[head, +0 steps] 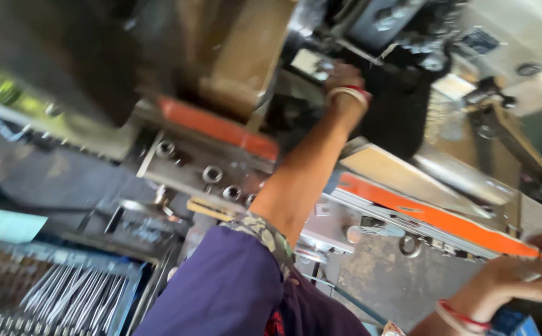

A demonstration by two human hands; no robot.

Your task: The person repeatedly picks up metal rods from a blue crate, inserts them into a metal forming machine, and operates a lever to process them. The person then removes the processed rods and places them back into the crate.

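Fingers of my left hand [344, 76] vanish behind the press [215, 162], grip untellable, while my right hand [532, 277] rests loosely curled on its orange-edged plate [433, 214], seemingly bracing

The left hand [344, 78] is stretched far forward, arm straight, while the right hand [532, 277] hangs low with fingers loosely curled.
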